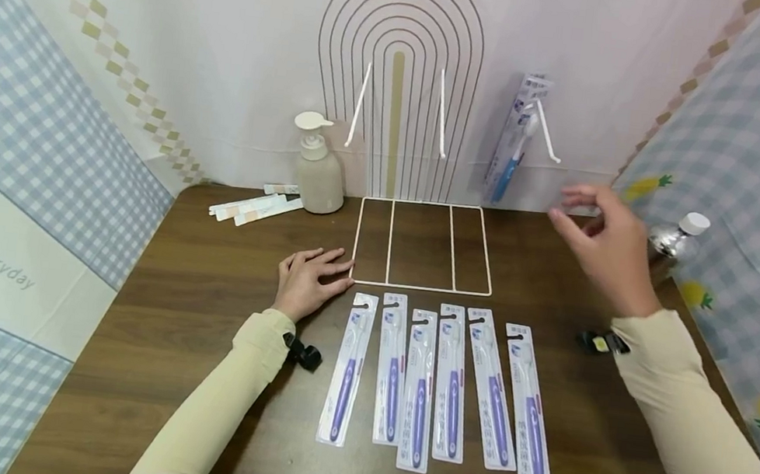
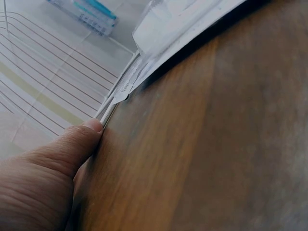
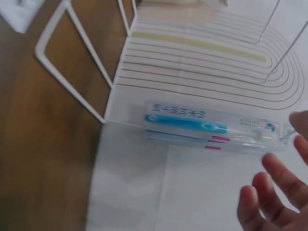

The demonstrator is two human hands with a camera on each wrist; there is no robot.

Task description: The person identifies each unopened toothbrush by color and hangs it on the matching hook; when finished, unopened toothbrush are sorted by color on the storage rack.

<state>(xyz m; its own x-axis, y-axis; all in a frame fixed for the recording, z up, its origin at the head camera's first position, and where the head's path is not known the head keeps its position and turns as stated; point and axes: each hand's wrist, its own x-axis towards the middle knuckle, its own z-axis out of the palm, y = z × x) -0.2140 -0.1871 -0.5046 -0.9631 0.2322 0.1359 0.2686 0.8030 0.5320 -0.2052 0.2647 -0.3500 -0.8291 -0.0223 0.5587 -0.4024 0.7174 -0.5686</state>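
My left hand [image 1: 307,283] rests on the table at the front left corner of a white wire rack [image 1: 437,290]. In the left wrist view its thumb [image 2: 79,142] lies at the rack's edge. To the right of the rack, my right hand [image 1: 611,244] is in the air with loosely bent fingers and nothing held. Packaged blue toothbrushes [image 1: 511,146] hang on the rack's right prong [image 1: 548,131], left of that hand; in the right wrist view the fingers are apart from the packs [image 3: 187,124]. Several packaged purple toothbrushes [image 1: 454,386] lie in a row before the rack.
A cream pump bottle [image 1: 320,175] stands left of the rack, beside several flat paper sachets [image 1: 250,206]. At the right stands a silvery bottle with a white cap [image 1: 677,239]. Two more prongs [image 1: 442,115] stick out from the rack's upper part. Patterned cloth hangs at the back and sides.
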